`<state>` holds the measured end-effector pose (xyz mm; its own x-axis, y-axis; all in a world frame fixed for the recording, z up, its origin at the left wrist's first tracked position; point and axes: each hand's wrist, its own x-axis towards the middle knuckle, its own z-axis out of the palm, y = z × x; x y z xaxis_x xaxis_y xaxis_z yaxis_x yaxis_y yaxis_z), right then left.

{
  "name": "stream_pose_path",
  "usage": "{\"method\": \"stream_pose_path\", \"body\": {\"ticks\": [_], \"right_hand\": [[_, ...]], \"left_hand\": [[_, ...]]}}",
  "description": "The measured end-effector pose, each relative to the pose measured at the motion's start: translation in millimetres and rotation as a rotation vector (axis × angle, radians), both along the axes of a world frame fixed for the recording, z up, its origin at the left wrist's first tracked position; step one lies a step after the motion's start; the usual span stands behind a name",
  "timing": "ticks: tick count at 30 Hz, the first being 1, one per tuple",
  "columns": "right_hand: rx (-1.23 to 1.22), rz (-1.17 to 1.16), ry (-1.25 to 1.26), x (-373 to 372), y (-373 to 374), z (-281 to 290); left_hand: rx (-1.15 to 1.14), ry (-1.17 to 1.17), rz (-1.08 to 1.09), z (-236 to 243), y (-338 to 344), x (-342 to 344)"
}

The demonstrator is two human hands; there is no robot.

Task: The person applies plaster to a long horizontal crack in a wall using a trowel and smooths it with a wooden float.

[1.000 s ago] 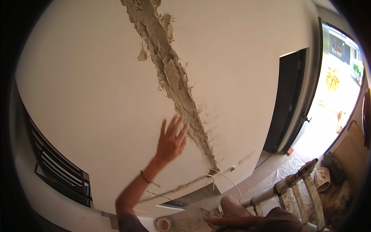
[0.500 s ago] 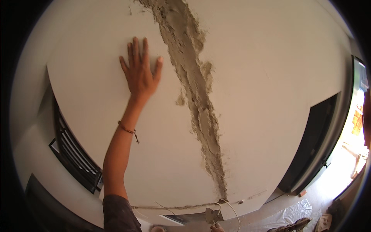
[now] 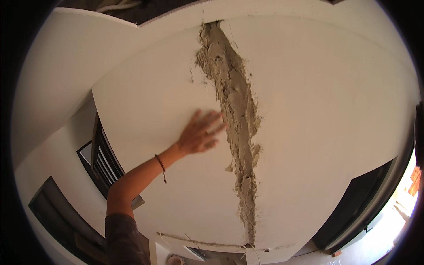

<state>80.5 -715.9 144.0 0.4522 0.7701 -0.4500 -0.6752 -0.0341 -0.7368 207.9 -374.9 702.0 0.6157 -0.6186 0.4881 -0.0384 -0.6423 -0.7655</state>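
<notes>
The left hand (image 3: 202,133) is raised just left of the mortar strip (image 3: 237,106), about midway along its length, the back of the hand toward the camera. Its fingers are loosely spread and slightly bent, pointing at the strip; they are blurred, and whether the tips touch the mortar's ragged left edge I cannot tell. The hand pinches nothing. The right hand's grip I cannot tell. The left forearm (image 3: 143,172), with a thin bracelet (image 3: 160,164) at the wrist, slants up toward the strip from a bent elbow and a dark sleeve (image 3: 123,234), lower left of it.

The strip runs from top to bottom down the pale wall (image 3: 318,115). Right of it, flat wall stretches broadly as far as a dark doorway (image 3: 357,203). Left of it, beyond the hand, the wall reaches a corner by a barred window (image 3: 106,159). Above the strip is a pale ceiling edge (image 3: 176,17); at its foot are a narrow groove (image 3: 203,243) and a white cable (image 3: 256,254).
</notes>
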Motion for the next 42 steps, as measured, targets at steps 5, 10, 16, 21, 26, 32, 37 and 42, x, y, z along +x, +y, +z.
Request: {"method": "stream_pose_path", "body": {"ticks": [5, 10, 16, 21, 26, 32, 37, 42], "right_hand": [[0.119, -0.013, -0.198, 12.1, -52.6, 52.8], [-0.229, 0.075, -0.727, 102.6, -82.1, 177.1], [-0.219, -0.364, -1.561, 148.8, -76.1, 392.1], [-0.422, -0.403, -2.211, 164.1, -3.9, 556.3], [-0.944, -0.127, -2.528, 179.7, 71.5, 613.6], [-0.863, -0.515, -2.525, 183.3, 34.6, 706.3], [-1.02, -0.014, -2.81, 167.6, 62.0, 667.7], [-0.814, -0.543, -2.552, 175.3, 44.5, 710.3]], "left_hand": [[-0.22, -0.39, -0.002, 103.4, 10.3, -9.1], [-0.302, -0.63, -0.043, 151.0, 38.5, -28.5], [-0.447, -0.845, -0.042, 146.7, 53.6, -27.4], [-0.467, -0.858, -0.103, 143.2, 62.2, -27.6], [-0.424, -0.798, -0.022, 144.3, 80.3, -44.9], [-0.49, -0.858, 0.044, 138.2, 76.2, -44.2], [-0.488, -0.88, 0.026, 133.4, 88.5, -53.3], [-0.521, -0.901, -0.078, 136.4, 79.2, -47.5]]}}
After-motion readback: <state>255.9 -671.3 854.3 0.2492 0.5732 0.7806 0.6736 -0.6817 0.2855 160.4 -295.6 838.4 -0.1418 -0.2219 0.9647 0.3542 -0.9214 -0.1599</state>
